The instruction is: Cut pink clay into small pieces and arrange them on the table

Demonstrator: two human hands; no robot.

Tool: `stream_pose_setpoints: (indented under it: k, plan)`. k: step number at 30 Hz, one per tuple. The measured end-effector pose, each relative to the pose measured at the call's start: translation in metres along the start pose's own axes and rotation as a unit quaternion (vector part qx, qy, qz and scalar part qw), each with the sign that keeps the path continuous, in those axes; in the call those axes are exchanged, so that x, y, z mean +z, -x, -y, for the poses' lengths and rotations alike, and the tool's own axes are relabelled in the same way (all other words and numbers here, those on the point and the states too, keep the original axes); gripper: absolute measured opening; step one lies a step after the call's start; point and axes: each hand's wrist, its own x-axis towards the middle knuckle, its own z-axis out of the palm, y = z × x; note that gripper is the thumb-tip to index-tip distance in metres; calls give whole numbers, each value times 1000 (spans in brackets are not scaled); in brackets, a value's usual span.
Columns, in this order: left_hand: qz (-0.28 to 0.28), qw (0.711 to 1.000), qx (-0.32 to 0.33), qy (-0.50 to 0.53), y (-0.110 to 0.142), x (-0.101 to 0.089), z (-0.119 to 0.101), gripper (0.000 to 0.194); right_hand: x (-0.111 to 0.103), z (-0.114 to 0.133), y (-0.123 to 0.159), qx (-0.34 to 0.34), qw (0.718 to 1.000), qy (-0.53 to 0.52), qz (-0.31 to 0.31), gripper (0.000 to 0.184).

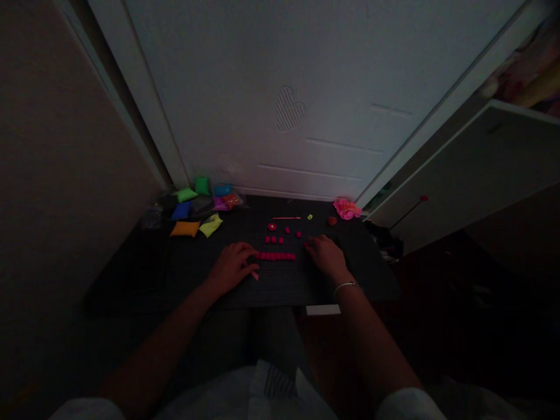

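Both my hands rest on a dark ribbed mat (280,286) in a dim room. My left hand (231,265) has its fingers curled round a thin pink tool whose tip (255,275) pokes out below, at the left end of a row of small pink clay cubes (275,256). My right hand (326,255) lies at the row's right end with fingers bent down on the mat; what they hold, if anything, is hidden. A bracelet sits on that wrist. Further back lie several loose pink cubes (276,239), a tiny pink flower (272,227) and a pink stick (286,218).
Several coloured clay packets (199,207) are piled at the mat's back left. A pink clay flower (347,208), a red blob (332,220) and a yellow-green bit (310,217) lie at the back right. A white door stands behind, a white cabinet (472,169) to the right.
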Motion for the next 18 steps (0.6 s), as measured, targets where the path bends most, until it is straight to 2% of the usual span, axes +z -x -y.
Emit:
stream_pose_setpoints:
  k: [4,9,13,18]
  plan:
    - [20,999,11,-40,19,-4,-15,19,2,-1,-6,-6,1000,-2,25,25]
    - [47,996,11,-75,25,-2,-22,16,1,4,5,-33,999,-28,21,24]
    - [39,994,8,-102,24,-5,-12,18,3,7,19,-55,996,-66,29,24]
    - [5,989,-33,-143,21,-18,7,17,3,7,31,-20,998,-49,33,21]
